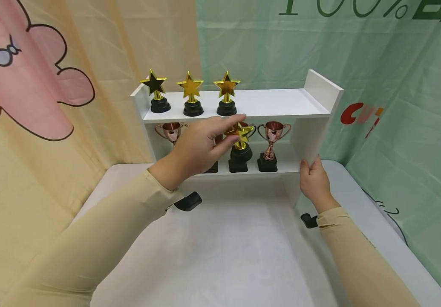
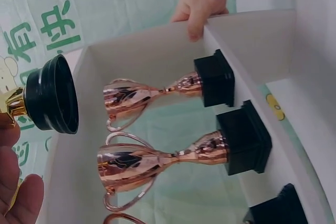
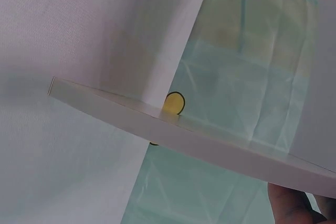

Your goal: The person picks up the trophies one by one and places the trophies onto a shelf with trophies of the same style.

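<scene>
My left hand [image 1: 201, 145] pinches a gold star trophy [image 1: 240, 135] by its star, in front of the white shelf unit [image 1: 274, 102]. Its round black base [image 2: 51, 95] points toward the shelf in the left wrist view. On the top board stand three more gold star trophies [image 1: 191, 91], left of the middle. Below them is a row of copper-coloured cup trophies [image 1: 272, 138] on square black bases, partly hidden behind my left hand. My right hand [image 1: 315, 181] holds the right side panel of the shelf, low on its front edge.
A white-covered table [image 1: 220, 256] carries the shelf unit. Behind it hang printed curtains, cream on the left and green on the right [image 1: 389, 64]. The raised right end panel [image 1: 321, 87] bounds the top board.
</scene>
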### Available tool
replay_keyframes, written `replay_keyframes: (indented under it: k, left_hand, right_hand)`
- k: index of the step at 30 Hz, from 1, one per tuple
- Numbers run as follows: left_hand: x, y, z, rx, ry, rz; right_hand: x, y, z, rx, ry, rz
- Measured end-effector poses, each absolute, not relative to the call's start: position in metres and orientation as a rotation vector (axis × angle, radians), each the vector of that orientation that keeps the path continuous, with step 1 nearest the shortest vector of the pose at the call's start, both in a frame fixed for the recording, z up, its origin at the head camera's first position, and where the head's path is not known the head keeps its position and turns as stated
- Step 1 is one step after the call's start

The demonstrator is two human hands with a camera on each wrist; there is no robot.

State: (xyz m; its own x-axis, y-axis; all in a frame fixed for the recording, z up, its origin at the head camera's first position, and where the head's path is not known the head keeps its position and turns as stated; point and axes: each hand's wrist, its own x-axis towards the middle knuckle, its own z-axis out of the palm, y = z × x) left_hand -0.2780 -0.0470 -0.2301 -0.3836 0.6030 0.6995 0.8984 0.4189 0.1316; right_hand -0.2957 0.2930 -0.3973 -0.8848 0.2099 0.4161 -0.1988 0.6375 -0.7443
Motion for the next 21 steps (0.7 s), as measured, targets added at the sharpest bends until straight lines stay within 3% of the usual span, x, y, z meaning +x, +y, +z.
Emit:
replay_keyframes:
  k: [21]
  left_hand:
    - [-0.293,-0.009,-0.191,-1.257,-2.128,-0.696]
  right_hand:
    - [-0.297,0.295,-0.4,0.032,-2.377,1.163]
